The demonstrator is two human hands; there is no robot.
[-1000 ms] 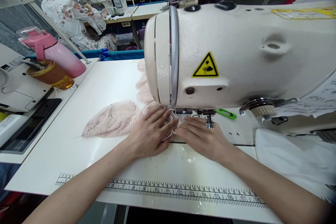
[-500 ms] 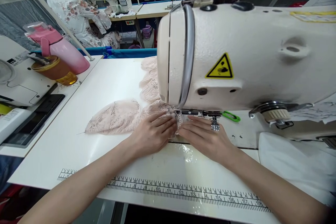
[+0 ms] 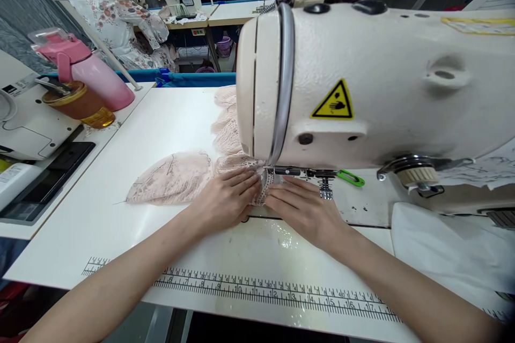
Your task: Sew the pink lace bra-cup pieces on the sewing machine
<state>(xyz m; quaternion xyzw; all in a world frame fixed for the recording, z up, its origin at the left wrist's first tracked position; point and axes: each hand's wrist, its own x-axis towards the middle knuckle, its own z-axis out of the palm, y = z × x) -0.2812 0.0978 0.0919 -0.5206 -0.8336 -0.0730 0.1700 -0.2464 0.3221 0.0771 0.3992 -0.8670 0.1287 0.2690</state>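
My left hand [image 3: 223,199] lies on pale pink lace fabric [image 3: 171,178] with its fingers stretched out and pressing down, close to the front of the sewing machine [image 3: 378,75]. Across from it, my right hand [image 3: 308,211] rests with its fingers extended flat, their tips at the edge of the same lace. Between the two hands runs a narrow lace band [image 3: 263,186], leading in under the machine head. The needle area is hidden behind the head. More gathered lace [image 3: 226,131] trails behind, to the left of the head.
A green clip-like thing [image 3: 351,177] lies on the machine bed. White cloth [image 3: 446,244] sits at the right. A printed ruler [image 3: 249,289] runs along the table's front. At the left stand a pink bottle [image 3: 100,77], an amber cup [image 3: 80,107] and a phone [image 3: 60,171]. Another person [image 3: 116,27] sits beyond.
My hands have shifted slightly left in the picture, and the gap between them is a little wider, showing more lace band. The whole view has also drifted slightly.
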